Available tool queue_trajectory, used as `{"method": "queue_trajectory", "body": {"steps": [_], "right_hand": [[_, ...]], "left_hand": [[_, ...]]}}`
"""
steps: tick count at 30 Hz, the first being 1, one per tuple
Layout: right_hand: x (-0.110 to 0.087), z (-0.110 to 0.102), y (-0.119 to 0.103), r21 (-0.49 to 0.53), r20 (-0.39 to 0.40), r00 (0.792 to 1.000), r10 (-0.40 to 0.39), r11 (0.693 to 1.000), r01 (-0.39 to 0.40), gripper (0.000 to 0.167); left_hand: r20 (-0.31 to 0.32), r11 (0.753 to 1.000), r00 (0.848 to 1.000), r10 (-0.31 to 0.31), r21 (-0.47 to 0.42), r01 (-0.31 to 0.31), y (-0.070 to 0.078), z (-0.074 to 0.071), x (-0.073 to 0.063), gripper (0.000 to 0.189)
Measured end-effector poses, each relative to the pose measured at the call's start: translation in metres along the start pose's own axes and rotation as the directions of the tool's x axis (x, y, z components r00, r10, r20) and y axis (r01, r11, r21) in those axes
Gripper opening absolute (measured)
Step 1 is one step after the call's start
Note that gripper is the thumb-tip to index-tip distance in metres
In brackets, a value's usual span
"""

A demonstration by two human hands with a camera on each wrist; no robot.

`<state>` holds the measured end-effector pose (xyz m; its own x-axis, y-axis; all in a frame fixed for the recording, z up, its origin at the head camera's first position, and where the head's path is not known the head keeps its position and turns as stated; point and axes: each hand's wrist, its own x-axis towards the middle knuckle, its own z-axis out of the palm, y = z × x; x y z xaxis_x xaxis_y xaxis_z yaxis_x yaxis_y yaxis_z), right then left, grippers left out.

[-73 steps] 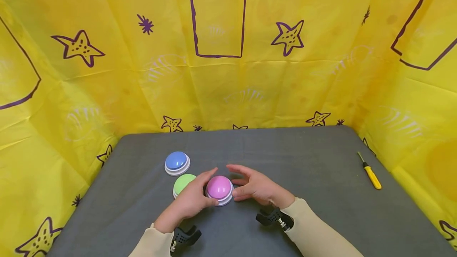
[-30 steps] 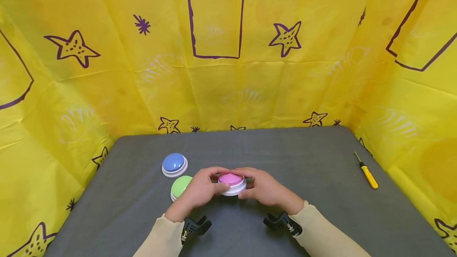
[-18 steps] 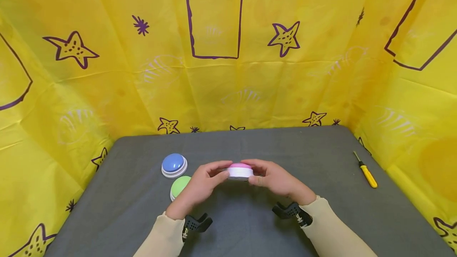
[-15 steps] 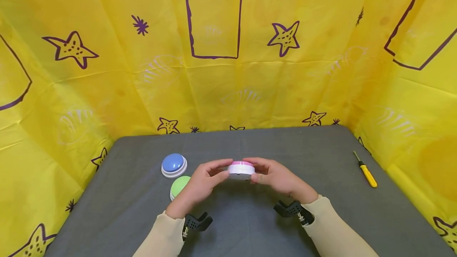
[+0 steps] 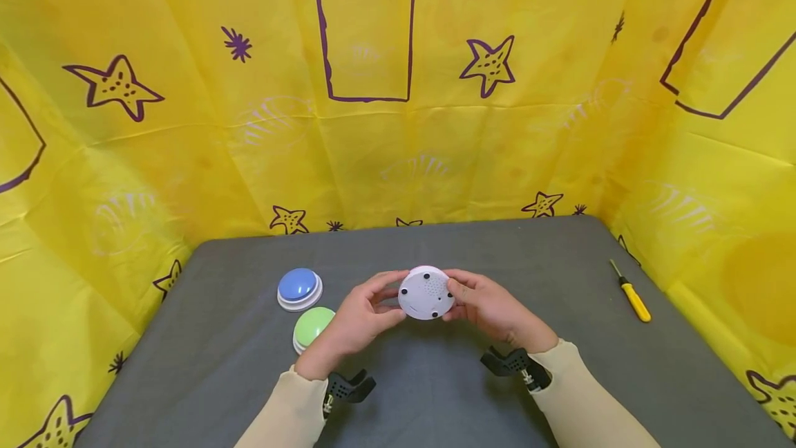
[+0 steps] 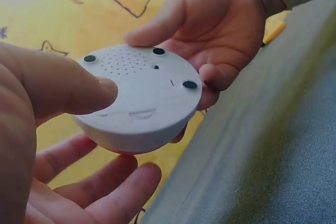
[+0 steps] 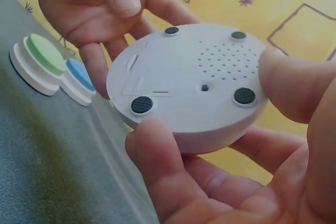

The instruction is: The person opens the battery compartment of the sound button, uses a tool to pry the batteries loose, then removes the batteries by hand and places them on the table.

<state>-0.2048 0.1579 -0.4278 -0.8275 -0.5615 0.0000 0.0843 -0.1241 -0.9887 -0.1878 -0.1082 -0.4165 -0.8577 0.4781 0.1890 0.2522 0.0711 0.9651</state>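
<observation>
A round pink-topped push button is held up above the table, its white underside facing me. That underside shows several black rubber feet, a patch of small speaker holes and a small screw hole. My right hand grips its right edge, thumb on the underside and fingers beneath, as the right wrist view shows. My left hand holds the left edge between thumb and fingers; in the left wrist view its thumb overlaps the underside. The pink dome is turned away and mostly hidden.
A blue push button and a green push button sit on the grey table at left, the green one partly behind my left arm. A yellow-handled screwdriver lies at right. Yellow patterned cloth encloses the table.
Both hands took hold of the pink push button, lifted it off the table and moved it right. It has tipped over from dome up to underside facing me.
</observation>
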Motion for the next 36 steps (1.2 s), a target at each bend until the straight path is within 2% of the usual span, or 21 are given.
{"method": "queue_trajectory", "body": {"steps": [3, 8, 13, 17, 19, 23, 25, 29, 36], "right_hand": [[0.000, -0.001, 0.000, 0.002, -0.049, 0.998, 0.040, 0.999, -0.040, 0.052], [0.000, -0.003, -0.002, -0.020, -0.097, 0.986, 0.136, 0.990, -0.138, 0.049], [-0.002, -0.002, -0.003, -0.066, -0.089, 0.979, 0.182, 0.980, -0.189, 0.051], [-0.007, 0.002, -0.006, -0.134, -0.081, 0.985, 0.154, 0.977, -0.163, 0.051], [-0.009, 0.004, -0.009, -0.168, -0.062, 0.992, 0.109, 0.979, -0.118, 0.053], [-0.010, 0.010, -0.013, -0.199, -0.009, 1.000, 0.005, 0.980, -0.007, 0.075], [-0.008, 0.013, -0.013, -0.223, 0.000, 1.000, -0.031, 0.974, 0.030, 0.087], [-0.007, 0.020, -0.010, -0.274, -0.043, 0.998, -0.043, 0.961, 0.030, 0.100], [-0.008, 0.021, -0.002, -0.357, -0.130, 0.990, -0.056, 0.934, 0.005, 0.094]], "left_hand": [[0.029, 1.000, 1.000, 0.002, 0.026, -0.003, 0.001, 0.002, 0.001, 0.065], [0.107, 0.986, 0.994, 0.023, 0.163, -0.040, 0.000, 0.009, 0.002, 0.077], [0.111, 0.971, 0.994, 0.016, 0.234, -0.042, -0.003, 0.013, 0.004, 0.080], [0.063, 0.977, 0.998, -0.027, 0.211, 0.013, -0.006, 0.014, 0.004, 0.080], [0.020, 0.981, 0.999, -0.051, 0.187, 0.046, -0.006, 0.013, 0.004, 0.081], [-0.079, 0.988, 0.993, -0.087, 0.125, 0.096, -0.004, 0.011, 0.005, 0.081], [-0.106, 0.991, 0.989, -0.099, 0.081, 0.108, -0.004, 0.009, 0.006, 0.080], [-0.109, 0.992, 0.987, -0.122, 0.024, 0.125, -0.005, 0.009, 0.006, 0.079], [-0.071, 0.993, 0.990, -0.119, -0.012, 0.119, -0.010, 0.013, 0.006, 0.079]]}}
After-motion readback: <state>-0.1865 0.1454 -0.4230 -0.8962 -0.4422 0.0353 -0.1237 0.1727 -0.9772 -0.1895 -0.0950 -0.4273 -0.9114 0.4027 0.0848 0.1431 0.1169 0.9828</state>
